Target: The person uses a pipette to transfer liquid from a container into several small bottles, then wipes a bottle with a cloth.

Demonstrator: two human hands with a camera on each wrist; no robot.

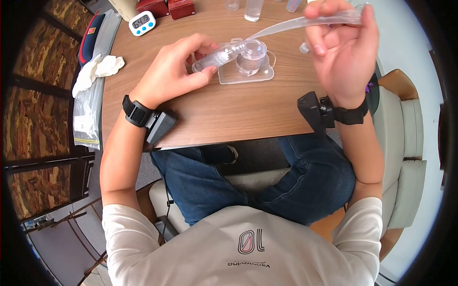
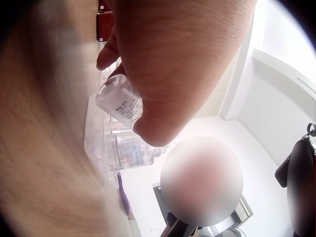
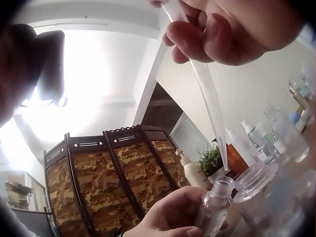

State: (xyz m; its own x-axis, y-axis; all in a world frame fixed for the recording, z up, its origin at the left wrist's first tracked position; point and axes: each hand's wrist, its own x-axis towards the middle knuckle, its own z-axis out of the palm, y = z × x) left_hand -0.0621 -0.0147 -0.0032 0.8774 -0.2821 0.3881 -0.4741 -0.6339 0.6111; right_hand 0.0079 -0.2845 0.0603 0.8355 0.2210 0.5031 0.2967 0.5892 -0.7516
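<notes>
My left hand grips a small clear bottle, fingers and thumb around its sides; the left wrist view shows print on this bottle. Its open neck points toward a clear round jar standing on a transparent tray. My right hand holds a long translucent dropper by its wide end, fingers curled around it. In the right wrist view, the narrow tip of the dropper hangs just above the mouth of the bottle. Whether liquid is in the dropper, I cannot tell.
A digital timer and red boxes stand at the table's far side, with clear bottles farther right. Crumpled white gloves and a plastic bag lie along the left edge. A small clear piece lies near my right hand.
</notes>
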